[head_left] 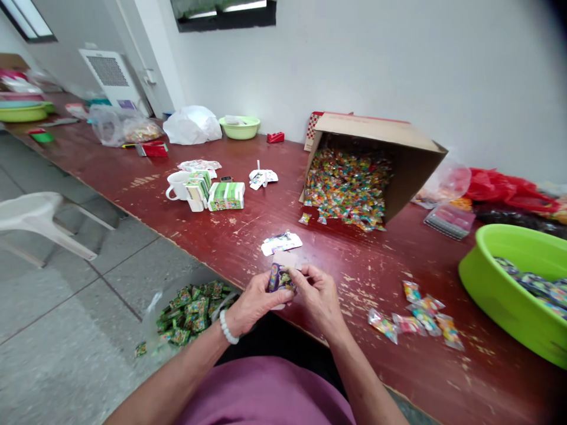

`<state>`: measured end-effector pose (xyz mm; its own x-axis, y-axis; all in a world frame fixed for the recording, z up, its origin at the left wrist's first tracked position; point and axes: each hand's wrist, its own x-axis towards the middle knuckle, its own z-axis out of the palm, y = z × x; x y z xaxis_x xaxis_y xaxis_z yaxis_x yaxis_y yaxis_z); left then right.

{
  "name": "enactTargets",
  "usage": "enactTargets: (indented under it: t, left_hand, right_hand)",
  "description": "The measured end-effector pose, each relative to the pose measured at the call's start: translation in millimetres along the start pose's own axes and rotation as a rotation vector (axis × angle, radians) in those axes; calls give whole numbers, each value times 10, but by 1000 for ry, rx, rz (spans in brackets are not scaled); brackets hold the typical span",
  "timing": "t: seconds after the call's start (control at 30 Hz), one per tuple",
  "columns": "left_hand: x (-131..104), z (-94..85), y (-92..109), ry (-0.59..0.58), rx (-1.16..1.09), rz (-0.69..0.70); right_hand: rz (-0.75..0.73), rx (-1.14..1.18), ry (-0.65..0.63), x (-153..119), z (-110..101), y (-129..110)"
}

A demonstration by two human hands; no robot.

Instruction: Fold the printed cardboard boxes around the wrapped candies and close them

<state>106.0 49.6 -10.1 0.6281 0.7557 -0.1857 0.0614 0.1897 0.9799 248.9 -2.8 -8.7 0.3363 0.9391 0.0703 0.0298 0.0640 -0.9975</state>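
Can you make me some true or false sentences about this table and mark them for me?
1. Both hands, left and right, touch the small purple printed carton. True.
2. The white mug is right of the big brown cardboard box. False: the mug is left of the box.
3. Colourful wrapped candies fill part of that box. True.
4. The big lime-green plastic tub is empty. False: dark packets lie in the tub.

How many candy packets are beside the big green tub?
6 candy packets: one far left, one far right, one at the back, three bunched between; more may hide underneath.
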Motion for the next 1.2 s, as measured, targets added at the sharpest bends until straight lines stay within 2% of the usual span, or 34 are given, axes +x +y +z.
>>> enactTargets:
  t: [0.1,0.23,0.4,0.5,0.67,0.9,1.0,1.13,1.2]
  left_hand:
    - [-73,-1,-33,167,172,106]
    - [-164,39,-26,226,139,178]
    - [-150,28,38,181,126,201]
    - [-127,-17,48,132,43,143]
    - [-140,-25,48,63,-59,49]
    - [-178,-23,29,86,112,132]
    - [-190,-43,-24,102,122,131]
    - [-215,-23,-39,150,-59,50]
    - [-225,6,-29,76,-204,-67]
  right_hand:
    - [-1,20,1,23,6,17]
    - [34,118,79,11,51,80]
    - [-14,151,112,-19,101,117]
    - [23,227,88,-42,97,140]
    - [88,191,6,-45,-16,176]
    - [165,375,-75,28,-103,155]
    - [153,302,-168,18,-107,142]
    - [47,186,-103,-24,-85,154]
    - [57,221,-96,-52,-56,172]
